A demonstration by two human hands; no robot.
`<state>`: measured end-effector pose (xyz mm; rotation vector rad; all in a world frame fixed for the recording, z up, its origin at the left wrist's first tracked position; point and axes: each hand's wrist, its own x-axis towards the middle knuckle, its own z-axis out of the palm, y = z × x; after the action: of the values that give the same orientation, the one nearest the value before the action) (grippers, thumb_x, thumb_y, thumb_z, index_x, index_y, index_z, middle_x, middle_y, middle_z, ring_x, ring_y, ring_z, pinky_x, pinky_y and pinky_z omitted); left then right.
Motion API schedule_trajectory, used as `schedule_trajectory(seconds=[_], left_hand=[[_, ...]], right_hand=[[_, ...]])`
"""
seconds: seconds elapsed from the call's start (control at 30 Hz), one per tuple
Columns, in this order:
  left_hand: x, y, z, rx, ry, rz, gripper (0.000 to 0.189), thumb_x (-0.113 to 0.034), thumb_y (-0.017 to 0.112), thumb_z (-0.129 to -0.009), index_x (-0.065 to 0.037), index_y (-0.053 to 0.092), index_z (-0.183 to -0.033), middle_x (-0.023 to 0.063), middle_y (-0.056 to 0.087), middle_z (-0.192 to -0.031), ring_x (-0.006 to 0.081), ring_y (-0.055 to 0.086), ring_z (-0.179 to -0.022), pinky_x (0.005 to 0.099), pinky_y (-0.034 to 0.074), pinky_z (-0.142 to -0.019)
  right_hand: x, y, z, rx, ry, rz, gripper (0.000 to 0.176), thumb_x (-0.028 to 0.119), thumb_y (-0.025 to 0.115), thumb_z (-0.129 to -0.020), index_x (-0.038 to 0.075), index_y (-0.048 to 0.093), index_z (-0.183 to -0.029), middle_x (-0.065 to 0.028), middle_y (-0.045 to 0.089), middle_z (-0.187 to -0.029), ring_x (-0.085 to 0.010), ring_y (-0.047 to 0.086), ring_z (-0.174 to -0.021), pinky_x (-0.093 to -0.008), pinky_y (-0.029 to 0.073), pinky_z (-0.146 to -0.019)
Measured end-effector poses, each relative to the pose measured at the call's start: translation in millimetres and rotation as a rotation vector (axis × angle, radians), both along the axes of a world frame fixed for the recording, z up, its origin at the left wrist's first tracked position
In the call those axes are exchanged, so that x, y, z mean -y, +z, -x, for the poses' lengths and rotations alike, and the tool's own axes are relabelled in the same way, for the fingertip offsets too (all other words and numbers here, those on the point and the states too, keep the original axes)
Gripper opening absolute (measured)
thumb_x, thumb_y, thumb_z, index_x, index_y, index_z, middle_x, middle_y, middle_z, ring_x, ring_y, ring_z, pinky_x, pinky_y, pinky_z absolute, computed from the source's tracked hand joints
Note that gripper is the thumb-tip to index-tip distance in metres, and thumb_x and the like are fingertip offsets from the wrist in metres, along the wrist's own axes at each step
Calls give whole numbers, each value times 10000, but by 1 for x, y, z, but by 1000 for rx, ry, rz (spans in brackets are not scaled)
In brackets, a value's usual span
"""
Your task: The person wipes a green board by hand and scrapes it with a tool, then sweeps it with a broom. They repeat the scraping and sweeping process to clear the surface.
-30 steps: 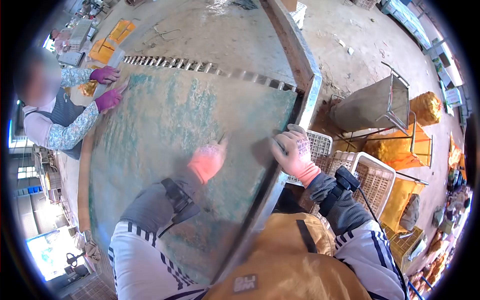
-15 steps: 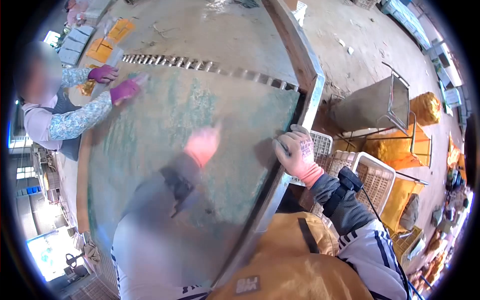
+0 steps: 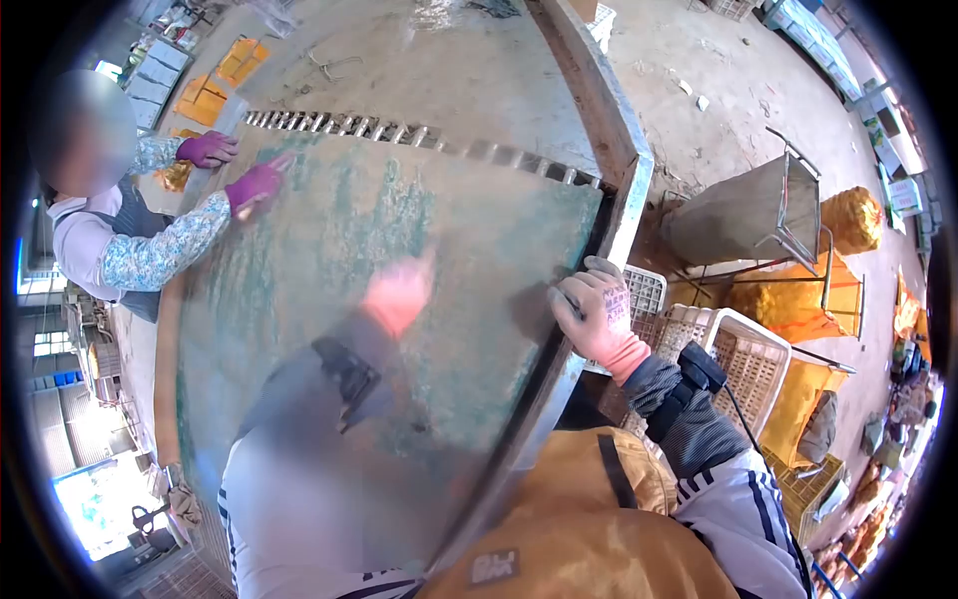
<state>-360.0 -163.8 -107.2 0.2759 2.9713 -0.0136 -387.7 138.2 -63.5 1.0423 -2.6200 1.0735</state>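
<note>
My left hand (image 3: 397, 297), in a pink-cuffed glove, is over the worn green-brown flat surface (image 3: 329, 270). Motion smears its fingers; one seems to point away from me, and I see no object with it. My right hand (image 3: 599, 311), in a pale printed glove with a pink cuff, has its fingers curled over the metal side rail (image 3: 627, 205) bordering that surface. A row of metal rollers (image 3: 399, 132) runs along the far end of the surface.
Across the surface at left stands a co-worker (image 3: 150, 240) in purple gloves, hands near the edge. To my right are white plastic baskets (image 3: 743, 364), a grey cloth-sided frame (image 3: 743, 210) and yellow mesh sacks (image 3: 850, 218). Flat yellow bags (image 3: 202, 100) lie at the far left.
My left hand has shifted slightly left and nearer to me, still blurred. My right hand stays on the rail. The co-worker's upper body has moved a little; the purple gloves stay near the edge.
</note>
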Motion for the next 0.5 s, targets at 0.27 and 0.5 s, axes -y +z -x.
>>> schedule_trajectory(seconds=[0.27, 0.5], left_hand=[[29, -19, 114, -4, 282, 74, 386, -157, 436, -866, -76, 511, -1236, 159, 653, -923, 294, 643, -833, 414, 519, -663], [-25, 15, -94, 37, -159, 62, 435, -123, 480, -842, -64, 488, -1273, 137, 578, -720, 274, 599, -649, 408, 482, -543]], right_hand=[[1, 10, -2, -23, -10, -145, 130, 159, 608, -770, 44, 609, -710, -111, 600, -665, -308, 586, -719, -425, 414, -884], [1, -8, 0, -32, -43, 31, 123, 156, 612, -768, 48, 615, -708, -124, 609, -681, -317, 590, -705, -426, 419, -879]])
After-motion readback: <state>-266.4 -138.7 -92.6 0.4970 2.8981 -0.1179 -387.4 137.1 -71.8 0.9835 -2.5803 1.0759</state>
